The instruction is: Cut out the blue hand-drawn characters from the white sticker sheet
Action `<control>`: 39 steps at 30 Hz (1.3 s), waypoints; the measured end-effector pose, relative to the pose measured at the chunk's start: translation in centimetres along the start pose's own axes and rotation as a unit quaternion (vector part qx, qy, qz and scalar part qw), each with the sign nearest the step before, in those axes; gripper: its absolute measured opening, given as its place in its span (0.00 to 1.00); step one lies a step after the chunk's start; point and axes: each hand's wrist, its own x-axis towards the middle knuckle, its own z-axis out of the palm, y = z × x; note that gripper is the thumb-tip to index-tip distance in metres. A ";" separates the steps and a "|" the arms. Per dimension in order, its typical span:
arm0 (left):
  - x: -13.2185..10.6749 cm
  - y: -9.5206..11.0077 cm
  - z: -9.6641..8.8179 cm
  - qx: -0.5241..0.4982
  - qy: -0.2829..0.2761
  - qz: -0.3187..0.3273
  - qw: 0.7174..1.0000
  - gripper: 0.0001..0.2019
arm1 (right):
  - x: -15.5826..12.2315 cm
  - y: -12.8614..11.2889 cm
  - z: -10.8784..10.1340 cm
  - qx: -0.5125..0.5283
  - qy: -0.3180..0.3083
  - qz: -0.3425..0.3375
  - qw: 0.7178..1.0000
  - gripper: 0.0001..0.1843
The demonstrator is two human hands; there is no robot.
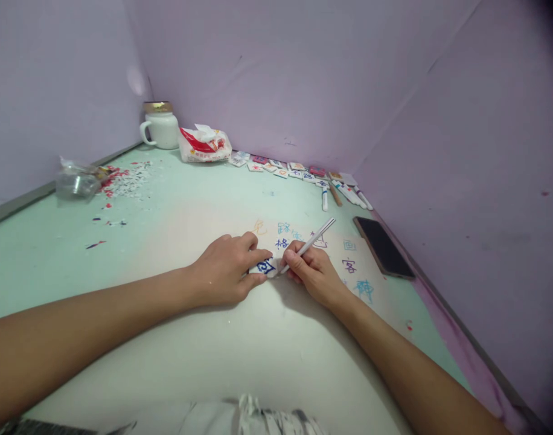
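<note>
My left hand [229, 269] rests on the pale green table [177, 211], fingers pinched on a small white tile [266, 266] with a dark blue character on it. My right hand [310, 270] is closed round a thin silver pen [309, 244], whose tip meets the tile's right edge. Blue, orange and purple characters are written on the table surface just beyond both hands.
A black phone [384, 246] lies to the right by the wall. A row of small tiles [285, 168] and markers [349, 194] lines the back wall. A white mug [161, 127], a tissue pack [204, 145], a crumpled plastic bag [77, 180] and scraps sit at back left.
</note>
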 end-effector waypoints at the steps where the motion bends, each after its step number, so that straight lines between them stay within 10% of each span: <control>1: 0.0 0.0 -0.1 -0.001 -0.002 0.000 1.000 0.18 | 0.0 0.0 0.0 -0.001 -0.001 0.001 1.000 0.24; 39: 0.1 -0.2 0.2 0.001 0.016 0.010 1.000 0.17 | 0.0 -0.2 0.0 -0.013 0.000 -0.012 1.000 0.26</control>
